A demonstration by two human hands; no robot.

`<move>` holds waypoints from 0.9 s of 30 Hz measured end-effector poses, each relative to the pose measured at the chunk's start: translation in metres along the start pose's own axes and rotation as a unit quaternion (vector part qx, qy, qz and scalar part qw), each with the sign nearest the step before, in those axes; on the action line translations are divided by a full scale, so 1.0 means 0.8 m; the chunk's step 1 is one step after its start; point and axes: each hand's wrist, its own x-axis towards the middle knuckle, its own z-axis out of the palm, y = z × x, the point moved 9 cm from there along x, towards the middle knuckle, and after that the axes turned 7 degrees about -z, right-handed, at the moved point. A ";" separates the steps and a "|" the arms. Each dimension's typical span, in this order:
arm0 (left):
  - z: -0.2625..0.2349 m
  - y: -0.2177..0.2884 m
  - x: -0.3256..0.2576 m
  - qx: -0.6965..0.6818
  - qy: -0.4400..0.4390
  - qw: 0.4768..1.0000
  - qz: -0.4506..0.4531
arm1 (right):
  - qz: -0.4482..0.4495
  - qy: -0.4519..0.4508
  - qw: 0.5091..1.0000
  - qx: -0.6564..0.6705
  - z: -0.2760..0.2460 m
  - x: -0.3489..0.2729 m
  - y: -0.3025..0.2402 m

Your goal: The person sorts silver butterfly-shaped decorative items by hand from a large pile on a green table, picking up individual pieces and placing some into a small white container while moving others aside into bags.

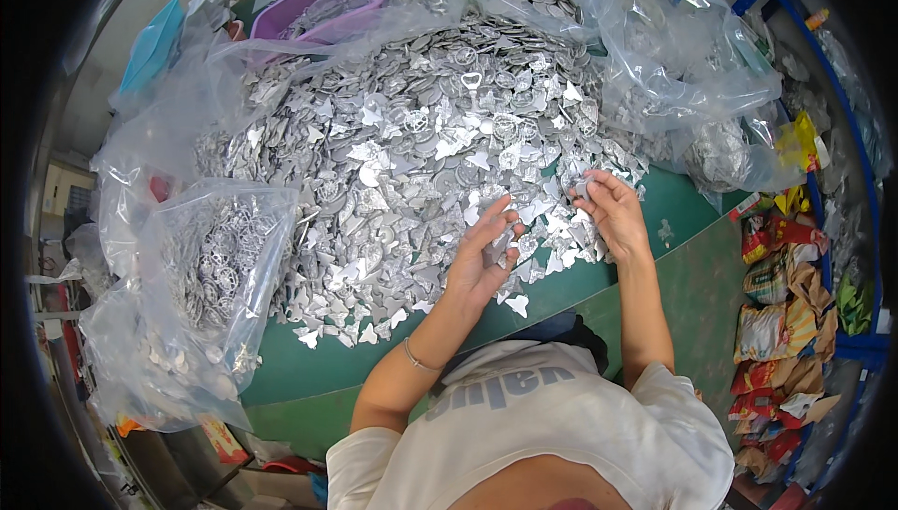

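A wide heap of small, flat silver metal pieces covers the green table; some are butterfly-like, others round and openwork. My right hand is raised over the heap's near right side, its thumb and fingertips pinching a small silver metal piece. To its left, my left hand hovers over the near part of the heap, fingers curled toward the thumb. Something grey shows between those fingers, but I cannot make out what it is. A bottle-opener-shaped piece lies farther back on the heap.
Clear plastic bags of metal pieces stand at the left and far right. A purple bin with metal parts sits at the back left, near a turquoise tray. Colourful packets line a blue rack at the right.
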 end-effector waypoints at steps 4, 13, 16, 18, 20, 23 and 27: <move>0.001 0.000 -0.001 -0.004 0.001 1.000 -0.001 | 0.047 0.033 0.989 0.139 0.012 -0.009 0.000; 0.003 0.002 0.000 -0.022 -0.033 0.999 0.007 | -0.262 -0.048 0.737 -0.621 0.074 -0.014 -0.032; 0.003 0.002 0.001 -0.029 -0.035 0.999 0.009 | -0.295 -0.028 0.701 -0.649 0.083 -0.011 -0.034; 0.005 0.004 0.000 -0.028 -0.034 0.999 0.012 | -0.336 0.001 0.721 -0.606 0.070 -0.006 -0.036; 0.008 0.007 0.000 -0.024 -0.031 0.999 0.019 | -0.348 0.007 0.811 -0.471 0.053 -0.003 -0.045; 0.004 0.007 -0.003 -0.024 -0.021 0.999 0.027 | -0.012 -0.032 0.999 0.035 0.036 0.003 0.003; 0.007 0.006 -0.003 -0.021 -0.028 0.999 0.024 | 0.082 -0.103 0.991 -0.036 0.054 -0.014 0.011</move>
